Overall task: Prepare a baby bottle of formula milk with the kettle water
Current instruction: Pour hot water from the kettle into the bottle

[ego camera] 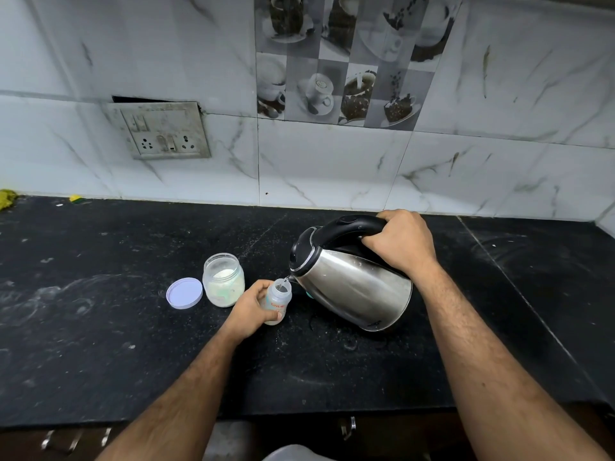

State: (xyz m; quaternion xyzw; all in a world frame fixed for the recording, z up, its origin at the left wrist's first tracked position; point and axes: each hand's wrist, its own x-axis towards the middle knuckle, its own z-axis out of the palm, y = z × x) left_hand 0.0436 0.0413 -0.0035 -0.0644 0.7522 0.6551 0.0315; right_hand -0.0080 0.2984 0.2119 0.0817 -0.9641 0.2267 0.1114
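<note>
While right hand grips tilted kettle, spout over bottle, left hand clasps bottle.

A black speckled stone countertop runs the width of the view, dusted with pale smears. Behind it rises a wall of white marble-look tiles with grey veins. A grimy switchboard with 2 sockets sits at left. A decorative tile panel shows coffee cups in grey tones. Metal cabinet handles show below the counter edge.
</note>
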